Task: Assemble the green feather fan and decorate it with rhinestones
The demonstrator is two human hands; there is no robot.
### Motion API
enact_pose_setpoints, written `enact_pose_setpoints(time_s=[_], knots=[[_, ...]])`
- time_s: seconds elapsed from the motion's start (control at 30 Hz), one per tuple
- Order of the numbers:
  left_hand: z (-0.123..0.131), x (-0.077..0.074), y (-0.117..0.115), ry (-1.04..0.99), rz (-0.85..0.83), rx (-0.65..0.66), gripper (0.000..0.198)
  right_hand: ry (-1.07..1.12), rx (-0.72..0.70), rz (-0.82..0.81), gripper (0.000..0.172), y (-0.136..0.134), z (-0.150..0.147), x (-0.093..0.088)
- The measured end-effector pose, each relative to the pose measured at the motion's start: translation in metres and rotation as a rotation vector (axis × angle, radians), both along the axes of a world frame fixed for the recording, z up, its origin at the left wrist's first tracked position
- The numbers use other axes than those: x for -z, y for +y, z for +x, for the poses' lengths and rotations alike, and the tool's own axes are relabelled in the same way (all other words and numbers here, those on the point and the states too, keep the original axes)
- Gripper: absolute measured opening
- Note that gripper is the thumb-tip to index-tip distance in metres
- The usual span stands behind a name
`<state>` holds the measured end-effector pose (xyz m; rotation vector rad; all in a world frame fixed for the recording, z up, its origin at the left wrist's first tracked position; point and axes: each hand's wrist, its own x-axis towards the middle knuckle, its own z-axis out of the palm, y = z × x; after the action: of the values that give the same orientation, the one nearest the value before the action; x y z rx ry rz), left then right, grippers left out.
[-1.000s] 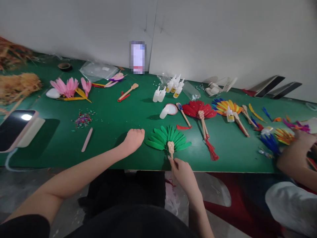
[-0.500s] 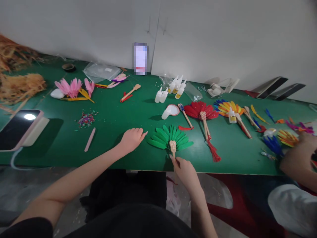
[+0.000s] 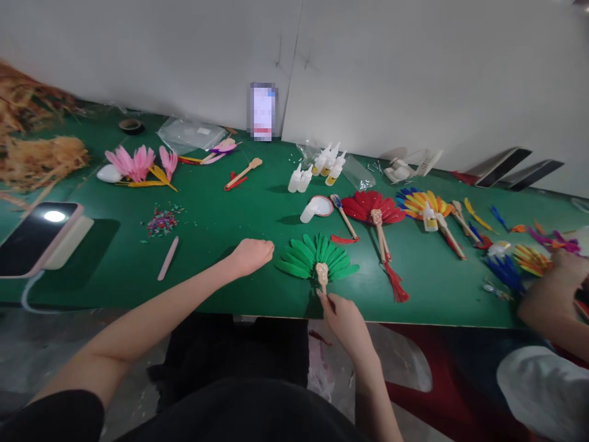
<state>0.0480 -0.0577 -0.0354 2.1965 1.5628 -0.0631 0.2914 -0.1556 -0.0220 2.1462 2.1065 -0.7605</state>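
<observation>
Right hand (image 3: 344,316) closed round the handle (image 3: 324,288) of a green feather fan (image 3: 318,256), which lies spread near the front edge of the tabletop (image 3: 221,215). Left hand (image 3: 252,256) just beside the feathers, fingers curled in — cannot tell if anything is inside. Red feather fan (image 3: 373,207) to the right; pink stick (image 3: 168,259) and colourful bits (image 3: 161,222) farther left.
</observation>
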Motion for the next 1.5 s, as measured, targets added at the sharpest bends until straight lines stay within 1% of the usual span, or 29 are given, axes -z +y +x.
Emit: enact_pose_setpoints(time_s=[0.03, 0.1, 0.2, 0.4, 0.47, 0.57, 0.67, 0.77, 0.87, 0.97, 1.1, 1.23, 1.37, 1.5], knots=[[-0.005, -0.006, 0.002, -0.043, -0.006, 0.001, 0.023, 0.002, 0.001, 0.0, 0.04, 0.0, 0.0, -0.001], [-0.014, -0.018, 0.004, -0.135, -0.004, -0.022, 0.035, 0.006, 0.004, 0.001, 0.042, -0.001, 0.0, -0.001], [-0.023, -0.028, 0.003, -0.258, 0.012, -0.086, 0.038, 0.013, 0.002, 0.01, 0.042, -0.001, 0.0, -0.001], [-0.032, -0.028, -0.001, -0.404, -0.01, -0.174, 0.037, 0.037, -0.015, 0.059, 0.04, -0.003, 0.003, 0.005], [-0.041, -0.03, -0.001, -0.461, 0.003, -0.242, 0.036, 0.057, -0.027, 0.092, 0.04, -0.004, 0.003, 0.007], [-0.062, -0.034, -0.001, -0.531, 0.034, -0.369, 0.037, 0.104, -0.051, 0.155, 0.044, -0.006, -0.001, 0.007], [-0.087, -0.033, -0.006, -0.584, 0.068, -0.507, 0.038, 0.157, -0.081, 0.224, 0.053, -0.011, -0.012, 0.005], [-0.107, -0.031, -0.018, -0.636, 0.131, -0.624, 0.037, 0.197, -0.114, 0.276, 0.059, -0.017, -0.03, 0.003], [-0.123, -0.032, -0.031, -0.66, 0.236, -0.735, 0.034, 0.214, -0.15, 0.308, 0.062, -0.019, -0.052, 0.002], [-0.139, -0.035, -0.041, -0.636, 0.337, -0.822, 0.03, 0.217, -0.19, 0.315, 0.06, -0.013, -0.076, 0.003], [-0.154, -0.038, -0.047, -0.589, 0.408, -0.846, 0.03, 0.201, -0.22, 0.3, 0.052, 0.003, -0.107, 0.003], [-0.163, -0.038, -0.046, -0.561, 0.411, -0.829, 0.035, 0.153, -0.204, 0.268, 0.046, 0.016, -0.129, 0.002], [-0.171, -0.038, -0.04, -0.535, 0.379, -0.806, 0.034, 0.077, -0.158, 0.217, 0.042, 0.017, -0.137, 0.003], [-0.178, -0.034, -0.029, -0.479, 0.323, -0.752, 0.036, 0.017, -0.134, 0.155, 0.039, 0.015, -0.133, 0.004]])
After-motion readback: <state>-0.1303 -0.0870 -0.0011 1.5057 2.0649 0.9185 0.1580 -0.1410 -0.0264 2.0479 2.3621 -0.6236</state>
